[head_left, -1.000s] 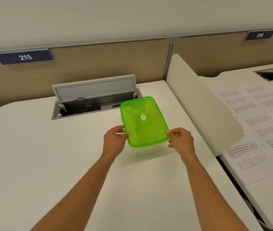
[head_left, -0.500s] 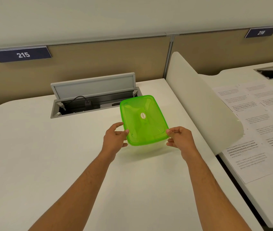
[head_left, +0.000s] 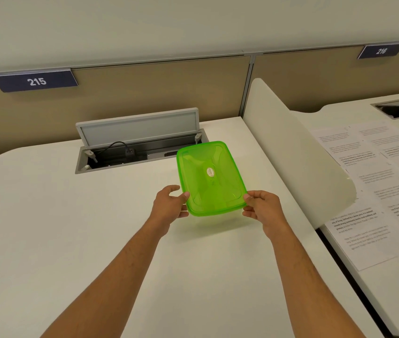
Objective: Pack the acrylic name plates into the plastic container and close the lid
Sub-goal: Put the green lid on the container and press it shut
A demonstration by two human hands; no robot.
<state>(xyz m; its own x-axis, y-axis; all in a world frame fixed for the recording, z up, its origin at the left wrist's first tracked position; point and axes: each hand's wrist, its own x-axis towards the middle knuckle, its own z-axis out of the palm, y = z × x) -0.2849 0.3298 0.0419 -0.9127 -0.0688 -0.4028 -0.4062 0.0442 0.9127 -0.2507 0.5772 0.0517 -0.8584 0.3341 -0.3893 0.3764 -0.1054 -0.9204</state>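
A translucent green plastic container [head_left: 210, 176] with its lid on and a small oval sticker in the middle sits over the white desk [head_left: 71, 228], near corners toward me. My left hand [head_left: 169, 204] grips its near left corner, thumb on the lid. My right hand [head_left: 263, 207] grips its near right corner the same way. A dark blue name plate reading 215 [head_left: 35, 81] hangs on the partition at the back left, and another reading 216 [head_left: 380, 51] at the back right.
An open cable hatch [head_left: 140, 142] with a raised grey flap and a black plug lies just behind the container. A white curved divider panel [head_left: 298, 152] stands to the right. Printed paper sheets [head_left: 376, 186] cover the neighbouring desk.
The container and both hands have barely shifted; my left thumb has settled onto the lid's corner. The view has tilted slightly.
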